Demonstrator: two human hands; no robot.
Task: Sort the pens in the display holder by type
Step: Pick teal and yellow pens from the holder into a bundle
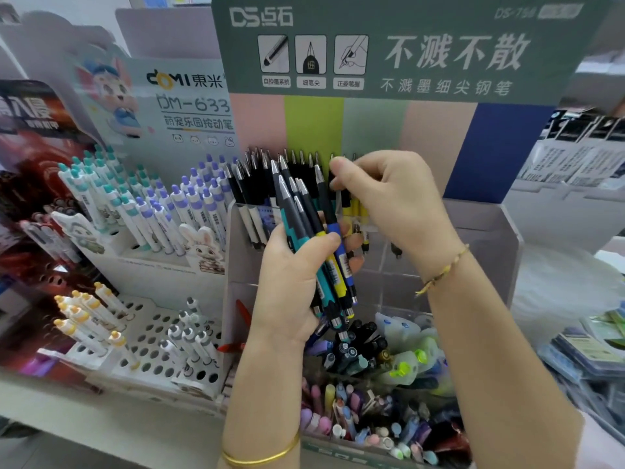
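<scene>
While your left hand (291,282) grips the bundle of pens (299,211) in front of the display holder (490,238), your right hand (392,201) is at the back row of this holder. Its fingers (343,170) pinch the top of a dark-topped pen (333,179) there, just beside the yellow pens (354,207) that stand in the same row. I judge that you are either taking this pen out or setting it in its place; from this one view I cannot tell which.

For both cases the advice is the same. Move the pen straight along its own length, so that the neighbours do not lean over or come up together with it. Look at the body colour and not at the top, because the tops in this row are all dark and look nearly alike.

The bundle has teal, yellow and blue bodies together, with your thumb across them and the tips pointing down. Keep this grip firm, because the bundle hangs above the lower compartment (372,394), which is full of mixed pens. A pen that slips will probably fall in there and be hard to find.

It should be easier to finish one colour fully, for example the yellow ones beside the yellow group, before you begin the next
</scene>
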